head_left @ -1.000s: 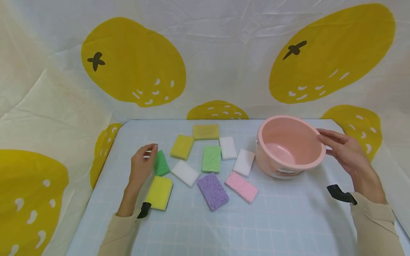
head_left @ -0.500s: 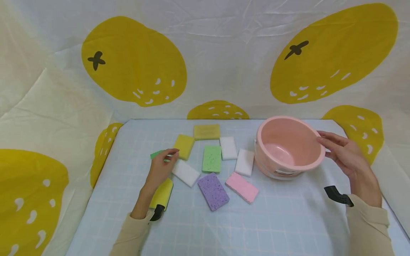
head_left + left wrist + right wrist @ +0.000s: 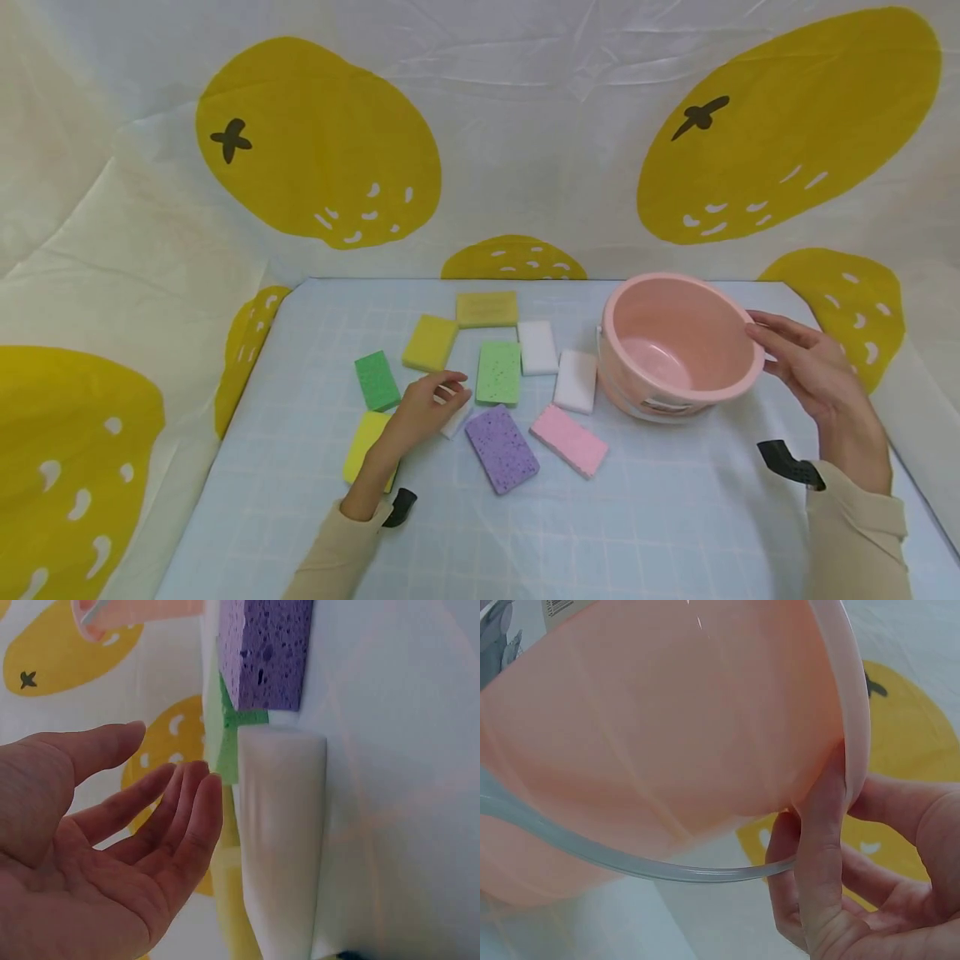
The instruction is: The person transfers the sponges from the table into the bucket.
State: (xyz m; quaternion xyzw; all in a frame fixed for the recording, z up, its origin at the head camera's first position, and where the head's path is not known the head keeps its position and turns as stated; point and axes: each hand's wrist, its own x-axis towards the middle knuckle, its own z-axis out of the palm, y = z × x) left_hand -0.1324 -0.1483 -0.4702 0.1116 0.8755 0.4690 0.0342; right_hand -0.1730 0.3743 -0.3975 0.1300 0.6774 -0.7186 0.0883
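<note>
The bucket stands at the far right of the table, and the person's right hand pinches its rim, close to the pale handle. Over on the other side, the left hand is loose and holds nothing, its fingers softly bent just above a white sponge. Around that sponge I see a light green sponge, a purple sponge and a dark green sponge. A pink sponge lies nearer the bucket. Behind the table is a lemon-print cloth.
</note>
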